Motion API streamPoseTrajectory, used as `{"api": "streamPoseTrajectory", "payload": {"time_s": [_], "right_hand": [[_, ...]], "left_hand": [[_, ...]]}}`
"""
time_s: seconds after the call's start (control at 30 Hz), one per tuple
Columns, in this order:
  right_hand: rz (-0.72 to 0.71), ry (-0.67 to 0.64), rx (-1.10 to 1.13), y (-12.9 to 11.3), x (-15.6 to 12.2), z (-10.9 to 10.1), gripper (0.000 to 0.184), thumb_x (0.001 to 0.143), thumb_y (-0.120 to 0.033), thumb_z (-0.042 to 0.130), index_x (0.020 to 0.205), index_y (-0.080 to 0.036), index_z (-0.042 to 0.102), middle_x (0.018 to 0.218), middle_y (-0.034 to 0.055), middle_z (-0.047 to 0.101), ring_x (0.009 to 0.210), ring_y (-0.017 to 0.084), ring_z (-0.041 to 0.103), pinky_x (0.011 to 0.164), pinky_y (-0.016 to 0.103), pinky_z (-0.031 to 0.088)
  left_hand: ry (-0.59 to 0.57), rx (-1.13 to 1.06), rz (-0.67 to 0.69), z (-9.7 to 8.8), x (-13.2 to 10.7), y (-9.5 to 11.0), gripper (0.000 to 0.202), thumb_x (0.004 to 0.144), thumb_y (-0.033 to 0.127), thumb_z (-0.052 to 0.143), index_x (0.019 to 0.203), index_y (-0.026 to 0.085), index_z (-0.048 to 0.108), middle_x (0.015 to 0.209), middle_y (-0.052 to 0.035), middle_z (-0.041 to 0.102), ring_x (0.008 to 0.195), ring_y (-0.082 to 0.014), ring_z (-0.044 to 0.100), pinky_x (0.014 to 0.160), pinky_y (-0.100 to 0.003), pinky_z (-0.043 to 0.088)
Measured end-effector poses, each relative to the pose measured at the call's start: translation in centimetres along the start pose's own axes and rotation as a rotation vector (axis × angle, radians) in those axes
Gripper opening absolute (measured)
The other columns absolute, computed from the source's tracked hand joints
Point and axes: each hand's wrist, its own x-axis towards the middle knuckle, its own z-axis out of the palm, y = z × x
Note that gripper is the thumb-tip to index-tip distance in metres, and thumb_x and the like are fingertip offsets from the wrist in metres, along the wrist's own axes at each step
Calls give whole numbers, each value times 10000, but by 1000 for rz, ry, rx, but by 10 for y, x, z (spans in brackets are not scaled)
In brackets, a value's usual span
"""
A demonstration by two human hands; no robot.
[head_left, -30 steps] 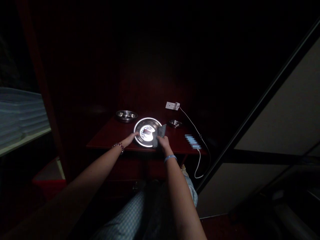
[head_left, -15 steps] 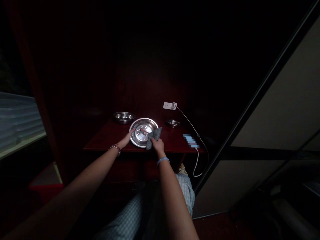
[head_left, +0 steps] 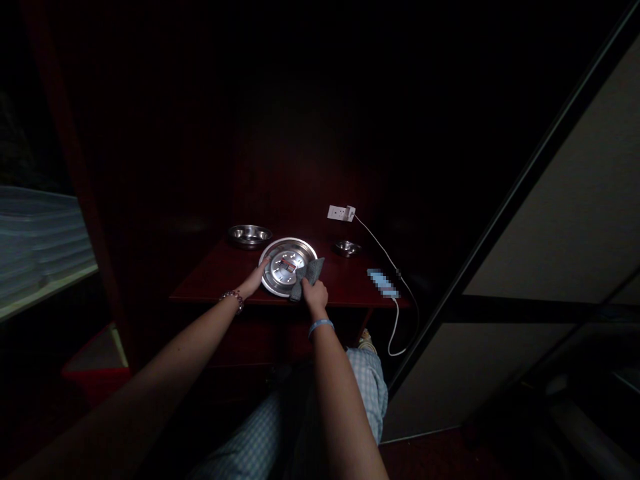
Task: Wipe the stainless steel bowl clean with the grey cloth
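Observation:
A round steel plate (head_left: 280, 253) lies near the front of a dark red table (head_left: 210, 273). My left hand (head_left: 256, 279) rests on the plate's left rim with its fingers stretched along the edge. My right hand (head_left: 314, 294) is closed on a grey cloth (head_left: 306, 273), which lies pressed on the plate's right side. A bead bracelet circles my left wrist and a light blue band my right.
A steel bowl (head_left: 249, 235) stands at the table's back left, a smaller steel bowl (head_left: 347, 248) at the back right. A phone (head_left: 383, 283) lies at the right, its white cable (head_left: 395, 320) running to a power strip (head_left: 341, 213). A red box (head_left: 95, 363) sits low left.
My right hand has drawn the cloth a little leftward and nearer across the plate. My left hand stays on the rim. The view has shifted slightly.

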Motion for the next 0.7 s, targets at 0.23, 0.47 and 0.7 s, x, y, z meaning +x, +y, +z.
{"api": "streamPoseTrajectory", "payload": {"time_s": [0.23,0.47,0.7], "right_hand": [[15,12,-17,-4,-7,-2,511,1012,-447,536,1235,-34,738,1262,258,723,1208,347,699,981,364,537],[1,27,-28,-3,-6,-1,492,1026,-428,519,1216,-36,749,1243,253,734,1182,339,714,958,351,545],[-14,28,-44,-2,-5,0,496,1039,-424,493,1208,-35,750,1236,252,737,1185,334,713,972,346,537]], "left_hand": [[71,-49,-39,-2,-1,-4,529,987,460,486,1330,107,678,1305,-157,753,1379,-302,602,1220,-423,399],[40,-39,-29,-5,2,-13,538,999,461,470,1342,94,664,1348,-179,725,1371,-309,607,1200,-421,419],[20,40,-2,-11,12,-27,664,981,582,473,1354,57,637,1385,-236,686,1389,-333,588,1214,-450,387]]}}
